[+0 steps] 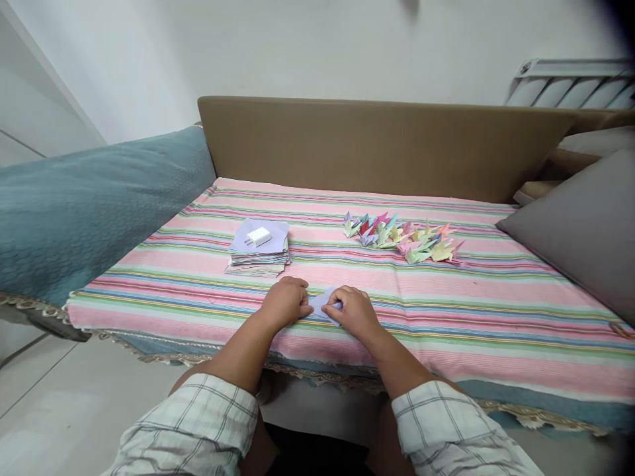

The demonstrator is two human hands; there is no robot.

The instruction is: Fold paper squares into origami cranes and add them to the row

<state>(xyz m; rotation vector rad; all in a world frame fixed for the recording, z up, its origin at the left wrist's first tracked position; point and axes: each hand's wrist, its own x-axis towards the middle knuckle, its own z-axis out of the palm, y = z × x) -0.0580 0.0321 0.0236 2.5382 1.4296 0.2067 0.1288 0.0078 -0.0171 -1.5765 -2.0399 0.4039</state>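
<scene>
A small folded piece of lavender origami paper [321,303] lies on the striped cloth between my hands. My left hand [288,301] is closed, its thumb and fingers at the paper's left corner. On the other side, my right hand [351,309] pinches the paper's right part, and its fingers hide some of the folds. Beyond my left hand stands a stack of square coloured paper [258,263], with a white plug adapter [258,236] lying on the top lavender sheet. Several folded paper cranes [397,238] in many colours sit in a group farther back on the right.
The pink striped cloth [163,277] covers a sofa seat. A brown backrest [372,145] rises behind it, with a blue-covered armrest [109,198] on the left. A grey cushion [585,231] leans at the right, near a small brown loop [621,330].
</scene>
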